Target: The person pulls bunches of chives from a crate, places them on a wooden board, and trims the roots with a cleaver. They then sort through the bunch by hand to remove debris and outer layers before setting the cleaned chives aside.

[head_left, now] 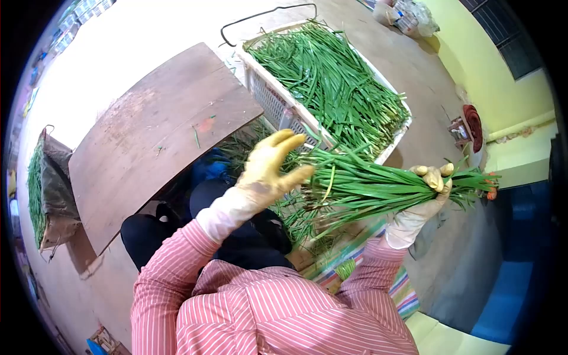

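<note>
My right hand (435, 183), in a pale rubber glove, is closed around a bunch of garlic chives (373, 183). The bunch lies nearly level, its stem ends spread towards the left and its leaf tips passing out beyond the right hand. My left hand (273, 163), in a yellowed and stained glove, is beside the stem ends with fingers apart and nothing in it. Behind the bunch stands a white plastic crate (273, 94) heaped with more chives (331, 83). Loose chive scraps (296, 219) lie below the bunch, near my legs.
A wooden board (165, 124) stands at the left with a few green scraps on it. Farther left is a dark sack (59, 183) holding greens. A striped mat (405, 293) lies at the lower right, and plastic bags (408, 18) sit by the yellow wall.
</note>
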The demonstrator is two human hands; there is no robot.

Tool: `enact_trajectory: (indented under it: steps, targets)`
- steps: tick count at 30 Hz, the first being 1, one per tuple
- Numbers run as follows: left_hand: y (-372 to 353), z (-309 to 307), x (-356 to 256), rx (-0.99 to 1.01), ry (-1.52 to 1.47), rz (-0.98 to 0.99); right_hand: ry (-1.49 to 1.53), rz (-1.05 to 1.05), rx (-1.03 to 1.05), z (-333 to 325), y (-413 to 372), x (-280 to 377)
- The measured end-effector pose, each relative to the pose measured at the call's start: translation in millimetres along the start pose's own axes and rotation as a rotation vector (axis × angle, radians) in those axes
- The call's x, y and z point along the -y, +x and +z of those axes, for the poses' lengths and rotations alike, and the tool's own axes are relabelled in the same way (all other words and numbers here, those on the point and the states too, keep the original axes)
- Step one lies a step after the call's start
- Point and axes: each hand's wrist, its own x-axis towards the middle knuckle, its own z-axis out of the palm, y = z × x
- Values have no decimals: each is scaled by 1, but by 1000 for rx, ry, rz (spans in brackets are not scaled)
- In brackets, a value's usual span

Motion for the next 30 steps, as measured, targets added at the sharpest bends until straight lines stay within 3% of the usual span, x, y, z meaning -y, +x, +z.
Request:
enact_trajectory:
  steps: [5,7,9,10,13,17,19,23,25,26,28,30]
  targets:
    - [15,8,-13,150,-134,-143,95,82,57,13,0,-23]
    - [15,10,-3,85,-95,-92,132,150,124,20,2,-28]
    - [21,4,9,256,-237,60,128,158,135,26,2,-33]
    - [13,5,9,112,-117,101,123,165,143,28,1,-35]
    - [9,18,45,-34,-481,-115,107,121,96,26,0,-30]
    - [-3,3,93,-268,-153,-97,76,17,55,21,3,-12]
    - [-10,-7,122,-297,-45,-278,17,-18,62,17,6,3]
    - [-28,-26,137,-168,-16,-460,-52,-79,-3,-1,6,33]
    - [-32,-26,138,-158,-269,-639,-59,-85,-38,-9,4,39]
    - [-35,-24,138,-155,-272,-640,-63,-85,-40,-11,3,40]
    - [-42,-20,138,-355,166,-345,-25,-108,-95,-14,1,39]
    - [-45,-21,118,-310,267,-358,-47,-125,-122,-18,1,35]
